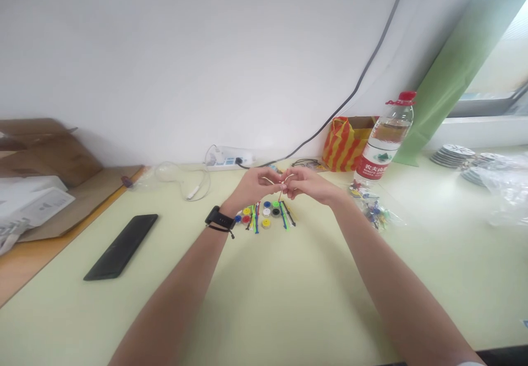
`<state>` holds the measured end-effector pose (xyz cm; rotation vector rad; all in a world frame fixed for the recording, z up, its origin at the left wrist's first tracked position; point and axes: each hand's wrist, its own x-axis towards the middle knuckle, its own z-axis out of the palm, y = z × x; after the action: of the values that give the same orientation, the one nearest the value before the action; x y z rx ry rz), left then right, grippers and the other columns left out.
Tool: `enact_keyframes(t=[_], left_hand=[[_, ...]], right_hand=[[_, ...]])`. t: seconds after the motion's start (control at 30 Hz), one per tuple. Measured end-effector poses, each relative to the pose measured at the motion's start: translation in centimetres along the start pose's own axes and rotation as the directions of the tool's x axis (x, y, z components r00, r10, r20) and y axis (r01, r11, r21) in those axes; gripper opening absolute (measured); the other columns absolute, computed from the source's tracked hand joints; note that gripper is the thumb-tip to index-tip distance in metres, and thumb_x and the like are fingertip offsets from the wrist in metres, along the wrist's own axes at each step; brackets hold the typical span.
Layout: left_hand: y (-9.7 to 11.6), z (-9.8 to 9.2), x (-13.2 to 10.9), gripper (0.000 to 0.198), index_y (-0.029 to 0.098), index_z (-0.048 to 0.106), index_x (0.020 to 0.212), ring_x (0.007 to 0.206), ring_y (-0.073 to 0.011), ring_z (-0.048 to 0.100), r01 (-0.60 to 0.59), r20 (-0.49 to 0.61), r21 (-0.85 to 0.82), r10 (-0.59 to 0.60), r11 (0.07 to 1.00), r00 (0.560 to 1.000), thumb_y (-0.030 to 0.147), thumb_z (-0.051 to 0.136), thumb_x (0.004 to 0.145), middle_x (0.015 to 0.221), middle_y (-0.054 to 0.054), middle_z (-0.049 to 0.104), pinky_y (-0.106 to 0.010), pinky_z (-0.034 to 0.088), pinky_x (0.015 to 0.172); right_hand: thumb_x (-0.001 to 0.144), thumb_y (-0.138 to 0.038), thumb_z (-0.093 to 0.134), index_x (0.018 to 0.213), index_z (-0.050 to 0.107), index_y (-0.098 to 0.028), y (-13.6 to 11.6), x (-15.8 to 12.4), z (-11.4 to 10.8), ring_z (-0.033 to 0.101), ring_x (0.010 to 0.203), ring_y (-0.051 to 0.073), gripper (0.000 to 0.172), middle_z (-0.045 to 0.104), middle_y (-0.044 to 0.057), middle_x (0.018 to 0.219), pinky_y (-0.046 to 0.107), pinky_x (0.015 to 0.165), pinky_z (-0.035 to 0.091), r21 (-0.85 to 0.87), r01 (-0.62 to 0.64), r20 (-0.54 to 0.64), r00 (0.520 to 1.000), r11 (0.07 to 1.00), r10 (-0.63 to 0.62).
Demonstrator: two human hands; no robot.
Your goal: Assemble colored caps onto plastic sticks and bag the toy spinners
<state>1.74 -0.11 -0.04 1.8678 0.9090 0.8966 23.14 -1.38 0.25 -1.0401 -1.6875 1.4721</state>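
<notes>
As I look along the pale green worktop (pixel 268 305) from its left end, an open cardboard box (pixel 53 151) stands at the far side, with a white device (pixel 35 204) in front of it. Next comes a flat black case (pixel 121 248), lying slantwise and well apart from the hands. A thin white cable (pixel 193 192) curls near the wall (pixel 165 53), just beside a white power strip (pixel 229 159).

Near the middle, the left hand (pixel 252 186), a black watch (pixel 221 218) on its wrist, meets the right hand (pixel 312 186). The fingers of both are bent and drawn narrow, pinching a thin red piece (pixel 280 194) between them above the worktop; it looks like a slim strip, though it's too small from here to be sure. Below the hands lie small coloured discs (pixel 266 212), with coloured strips (pixel 284 216) on either side.

Farther right, a red-and-yellow striped bag (pixel 342 143) stands behind a red-capped water bottle (pixel 379 151). In front of the bottle lies a clear packet (pixel 376 215) of small colourful parts, and at the far right are stacked round plates (pixel 452 155) and crumpled clear plastic (pixel 509 190).
</notes>
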Motion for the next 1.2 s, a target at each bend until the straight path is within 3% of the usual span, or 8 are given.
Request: enact_keyframes(t=[0.2, 0.33, 0.47, 0.6, 0.7, 0.8, 1.03, 1.2], left_hand=[[0.0, -0.2, 0.0, 0.034, 0.015, 0.070, 0.093, 0.086, -0.0194, 0.074, -0.003, 0.007, -0.023, 0.004, 1.000, 1.000, 0.042, 0.084, 0.079, 0.098, -0.008, 0.075, -0.033, 0.060, 0.081], [0.2, -0.2, -0.2, 0.028, 0.015, 0.067, 0.087, 0.086, -0.0199, 0.074, 0.005, 0.050, -0.024, -0.004, 1.000, 0.999, 0.037, 0.081, 0.081, 0.091, -0.008, 0.075, -0.032, 0.059, 0.079], [0.5, 0.3, -0.5, 0.025, 0.016, 0.065, 0.087, 0.078, -0.0196, 0.074, 0.046, 0.119, 0.030, -0.049, 0.998, 0.992, 0.037, 0.078, 0.082, 0.082, -0.006, 0.074, -0.027, 0.055, 0.065], [0.6, 0.7, -0.8, 0.028, 0.017, 0.075, 0.102, 0.076, -0.0194, 0.073, 0.039, 0.329, 0.169, -0.093, 0.985, 0.940, 0.035, 0.076, 0.080, 0.091, -0.007, 0.077, -0.026, 0.054, 0.062], [0.4, 1.1, -0.9, 0.021, 0.017, 0.079, 0.089, 0.076, -0.0199, 0.072, -0.020, 0.454, 0.285, -0.117, 0.958, 0.883, 0.034, 0.076, 0.078, 0.085, -0.006, 0.078, -0.027, 0.054, 0.066], [0.0, 1.4, -0.9, 0.017, 0.018, 0.081, 0.082, 0.073, -0.0199, 0.071, -0.039, 0.493, 0.366, -0.158, 0.930, 0.856, 0.031, 0.079, 0.072, 0.080, -0.005, 0.077, -0.026, 0.051, 0.064], [-0.5, 1.3, -0.9, 0.011, 0.019, 0.081, 0.074, 0.064, -0.0177, 0.063, -0.036, 0.495, 0.469, -0.229, 0.882, 0.838, 0.023, 0.079, 0.064, 0.071, -0.003, 0.074, -0.025, 0.041, 0.052], [-0.6, 1.0, -0.9, 0.019, 0.021, 0.084, 0.081, 0.062, -0.0149, 0.056, -0.081, 0.534, 0.397, -0.159, 0.914, 0.830, 0.021, 0.077, 0.064, 0.070, -0.001, 0.071, -0.025, 0.037, 0.052]], right_hand=[[0.083, -0.021, 0.067, 0.092, 0.059, -0.020, -0.1, 0.1, 0.3, 0.069, 0.086, 0.017, 0.012, 0.072, 0.004, 0.090, 0.032, 0.085, 0.057, 0.021, 0.065, 0.021, 0.998, 0.998, -0.065], [0.085, -0.023, 0.059, 0.097, 0.058, -0.021, -0.3, 0.1, 0.7, 0.059, 0.072, 0.013, 0.012, 0.066, 0.001, 0.083, 0.023, 0.066, 0.049, -0.088, 0.059, 0.004, 0.998, 0.994, -0.059], [0.091, -0.027, 0.051, 0.107, 0.062, -0.023, 0.5, 0.4, 0.3, 0.055, 0.072, 0.014, 0.020, 0.063, 0.001, 0.085, 0.023, 0.060, 0.042, -0.437, -0.138, -0.168, 0.983, 0.889, 0.070], [0.089, -0.024, 0.059, 0.106, 0.063, -0.021, 2.5, 0.9, -0.8, 0.062, 0.089, 0.019, 0.018, 0.069, 0.007, 0.107, 0.024, 0.068, 0.046, -0.612, -0.273, -0.198, 0.961, 0.742, 0.191], [0.084, -0.021, 0.066, 0.106, 0.061, -0.018, 3.9, 1.3, -1.4, 0.065, 0.079, 0.019, 0.022, 0.070, 0.012, 0.106, 0.026, 0.062, 0.046, -0.650, -0.336, -0.204, 0.941, 0.682, 0.269], [0.087, -0.026, 0.066, 0.110, 0.059, -0.017, 4.6, 1.3, -1.4, 0.064, 0.061, 0.016, 0.026, 0.072, 0.007, 0.085, 0.025, 0.055, 0.045, -0.664, -0.358, -0.151, 0.924, 0.656, 0.351], [0.089, -0.026, 0.063, 0.110, 0.059, -0.019, 4.5, 1.4, -1.4, 0.067, 0.060, 0.014, 0.023, 0.072, 0.003, 0.083, 0.023, 0.053, 0.047, -0.673, -0.316, -0.085, 0.931, 0.669, 0.355], [0.087, -0.022, 0.062, 0.107, 0.063, -0.018, 4.3, 1.3, -1.2, 0.067, 0.063, 0.015, 0.020, 0.074, 0.004, 0.082, 0.023, 0.057, 0.048, -0.693, -0.278, -0.073, 0.945, 0.666, 0.318]])
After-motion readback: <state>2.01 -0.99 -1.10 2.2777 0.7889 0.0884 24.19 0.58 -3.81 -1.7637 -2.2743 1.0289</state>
